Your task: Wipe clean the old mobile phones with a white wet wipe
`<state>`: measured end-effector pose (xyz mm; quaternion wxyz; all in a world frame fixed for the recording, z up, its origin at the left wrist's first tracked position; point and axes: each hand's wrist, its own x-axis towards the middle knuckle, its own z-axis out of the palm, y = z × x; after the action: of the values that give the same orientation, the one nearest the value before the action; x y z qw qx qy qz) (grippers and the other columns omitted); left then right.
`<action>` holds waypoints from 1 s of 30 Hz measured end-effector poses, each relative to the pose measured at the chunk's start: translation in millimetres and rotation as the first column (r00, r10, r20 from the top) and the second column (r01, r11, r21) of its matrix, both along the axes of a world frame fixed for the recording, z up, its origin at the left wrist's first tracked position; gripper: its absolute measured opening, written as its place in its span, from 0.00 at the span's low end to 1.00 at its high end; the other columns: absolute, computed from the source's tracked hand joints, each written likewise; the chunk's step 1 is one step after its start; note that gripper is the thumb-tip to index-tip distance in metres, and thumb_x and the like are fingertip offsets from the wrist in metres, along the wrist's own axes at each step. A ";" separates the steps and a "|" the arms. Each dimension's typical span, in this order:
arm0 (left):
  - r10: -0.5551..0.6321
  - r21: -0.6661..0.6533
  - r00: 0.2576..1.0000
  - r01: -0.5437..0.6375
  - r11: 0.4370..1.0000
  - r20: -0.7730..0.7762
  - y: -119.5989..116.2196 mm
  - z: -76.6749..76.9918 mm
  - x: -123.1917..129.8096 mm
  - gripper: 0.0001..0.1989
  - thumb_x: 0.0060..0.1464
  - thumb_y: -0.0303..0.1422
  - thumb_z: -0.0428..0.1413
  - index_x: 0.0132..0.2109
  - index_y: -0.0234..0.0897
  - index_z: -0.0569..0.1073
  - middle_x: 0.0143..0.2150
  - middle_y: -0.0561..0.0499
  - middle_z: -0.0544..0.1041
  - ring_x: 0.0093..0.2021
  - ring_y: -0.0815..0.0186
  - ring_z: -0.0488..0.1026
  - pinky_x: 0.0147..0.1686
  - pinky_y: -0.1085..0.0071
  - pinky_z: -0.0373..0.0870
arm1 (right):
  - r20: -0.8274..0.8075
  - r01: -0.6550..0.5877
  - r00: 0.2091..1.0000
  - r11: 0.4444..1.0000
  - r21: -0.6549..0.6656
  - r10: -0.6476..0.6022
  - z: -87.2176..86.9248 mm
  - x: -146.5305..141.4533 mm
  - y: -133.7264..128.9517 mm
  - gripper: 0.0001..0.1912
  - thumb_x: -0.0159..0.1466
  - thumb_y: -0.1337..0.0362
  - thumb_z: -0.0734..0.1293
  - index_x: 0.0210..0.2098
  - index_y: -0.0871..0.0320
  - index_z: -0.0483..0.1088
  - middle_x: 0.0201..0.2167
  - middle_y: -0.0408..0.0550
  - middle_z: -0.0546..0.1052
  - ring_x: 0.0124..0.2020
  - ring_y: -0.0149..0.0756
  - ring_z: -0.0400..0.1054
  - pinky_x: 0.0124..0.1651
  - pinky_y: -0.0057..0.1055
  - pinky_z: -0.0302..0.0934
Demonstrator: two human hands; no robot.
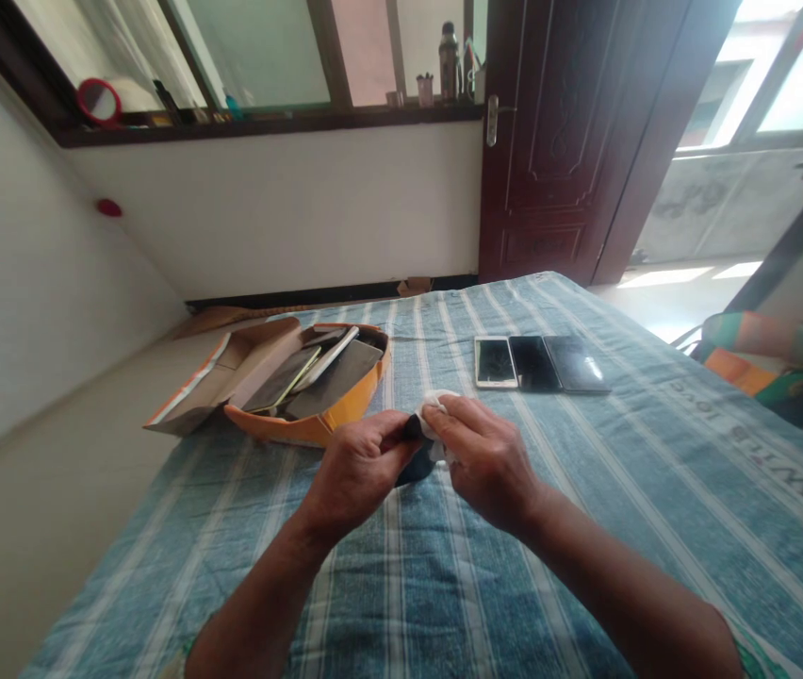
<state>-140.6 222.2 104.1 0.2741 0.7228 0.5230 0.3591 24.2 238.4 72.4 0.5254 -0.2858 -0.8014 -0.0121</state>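
Between my hands, above the striped cloth, is a dark phone-like slab (416, 466), mostly covered by my fingers. My left hand (359, 469) pinches it by its left edge. Bunched in my right hand (484, 455) is a white tissue (436, 401), pressed against the slab's upper right part. To the left, an open orange cardboard box (352, 407) holds several phones, lying tilted over one another. Right of my hands, a white-framed phone (496, 363), a black phone (534, 364) and a larger dark phone (577, 364) lie flat side by side.
The blue striped cloth (401, 585) covers the surface under my hands. The box's lid (196, 377) hangs open leftward. Beyond stand a white wall (288, 217), a window ledge (274, 129) with small items, and a dark red door (557, 141). A colourful bundle (762, 354) sits at the right.
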 end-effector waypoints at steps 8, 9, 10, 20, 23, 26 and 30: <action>0.004 0.008 1.000 -0.004 1.000 -0.003 1.4 -0.9 -1.7 0.09 0.53 0.34 0.56 0.38 0.35 0.78 0.32 0.53 0.79 0.32 0.66 0.76 0.33 0.74 0.71 | -0.055 0.019 0.998 0.977 -0.215 -0.031 -7.4 13.9 19.4 0.15 0.58 0.78 0.59 0.36 0.61 0.75 0.29 0.48 0.73 0.30 0.33 0.68 0.33 0.27 0.64; 0.013 0.015 1.000 -0.013 1.000 0.006 1.6 -1.8 -1.5 0.09 0.53 0.34 0.56 0.39 0.35 0.78 0.32 0.53 0.79 0.32 0.65 0.76 0.33 0.74 0.72 | -0.068 0.020 0.997 0.970 -0.241 -0.037 -8.4 15.6 22.0 0.14 0.57 0.78 0.60 0.35 0.60 0.75 0.28 0.47 0.73 0.29 0.32 0.67 0.32 0.26 0.63; 0.022 0.023 1.000 -0.022 0.999 0.014 1.8 -2.7 -1.3 0.09 0.53 0.33 0.56 0.39 0.35 0.78 0.32 0.53 0.80 0.32 0.65 0.76 0.33 0.74 0.72 | -0.080 0.020 0.996 0.963 -0.269 -0.043 -9.0 17.1 24.2 0.14 0.57 0.78 0.60 0.34 0.60 0.75 0.27 0.46 0.72 0.28 0.31 0.66 0.31 0.26 0.62; 0.047 0.077 0.987 -0.060 0.995 0.156 6.0 -21.8 3.9 0.11 0.52 0.32 0.58 0.42 0.33 0.78 0.35 0.50 0.81 0.35 0.64 0.78 0.37 0.73 0.73 | -0.140 0.026 0.989 0.994 -0.108 -0.041 4.6 14.7 14.5 0.15 0.61 0.77 0.58 0.39 0.62 0.74 0.37 0.53 0.76 0.39 0.38 0.70 0.41 0.35 0.67; 0.030 0.041 0.987 -0.037 0.998 0.161 7.7 -23.7 3.5 0.11 0.52 0.32 0.57 0.42 0.33 0.78 0.35 0.50 0.81 0.35 0.63 0.78 0.37 0.73 0.74 | -0.087 0.035 0.995 0.995 -0.097 -0.044 2.2 12.0 13.6 0.16 0.61 0.77 0.56 0.39 0.64 0.74 0.36 0.55 0.76 0.37 0.38 0.69 0.39 0.36 0.67; 0.048 0.053 0.995 -0.053 0.997 0.093 6.6 -19.3 1.3 0.11 0.52 0.32 0.58 0.42 0.34 0.78 0.34 0.51 0.81 0.35 0.63 0.78 0.36 0.73 0.74 | -0.084 0.016 0.996 0.996 -0.092 -0.024 -1.1 9.5 13.8 0.16 0.61 0.77 0.56 0.40 0.64 0.73 0.37 0.56 0.76 0.38 0.39 0.69 0.40 0.36 0.68; 0.107 0.211 0.994 -0.105 0.972 0.003 2.1 -9.3 -0.9 0.08 0.52 0.33 0.59 0.39 0.35 0.78 0.34 0.52 0.81 0.33 0.66 0.78 0.36 0.75 0.73 | -0.090 -0.041 0.995 0.997 -0.071 0.035 -3.2 4.8 11.3 0.16 0.62 0.77 0.56 0.41 0.65 0.73 0.36 0.56 0.75 0.41 0.39 0.69 0.42 0.35 0.68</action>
<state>-141.5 224.3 94.8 0.1740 0.7202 0.5212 0.4235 29.0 249.7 69.2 0.5498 -0.2896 -0.7825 0.0397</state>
